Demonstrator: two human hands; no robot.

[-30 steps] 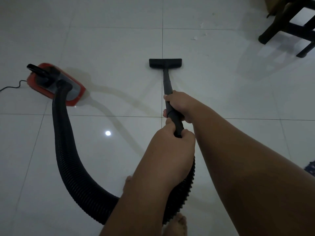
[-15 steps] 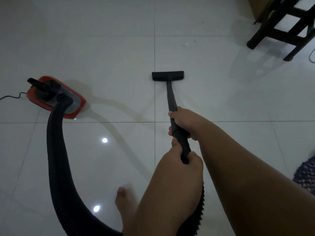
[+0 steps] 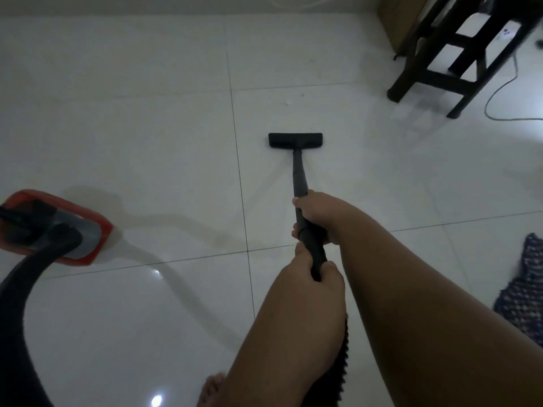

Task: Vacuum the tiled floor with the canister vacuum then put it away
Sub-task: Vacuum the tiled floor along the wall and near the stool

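both arms are reaching forward and down: the right hand (image 3: 318, 214) further along the black wand (image 3: 299, 177), the left hand (image 3: 308, 277) just behind it. the wand is slanting down to its flat nozzle (image 3: 295, 141), lying on the tiled floor (image 3: 147, 142). both hands are wrapping their fingers fully round the wand. the red canister (image 3: 88, 221) is sitting far left.

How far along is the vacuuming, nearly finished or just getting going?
Hard to say how much floor is done; the tiles show no clear difference. In hand: the left hand and right hand grip the wand, floor head flat on the tiles. Left: pale specks lie ahead of it, and the red canister sits out, hose attached, not yet put away.
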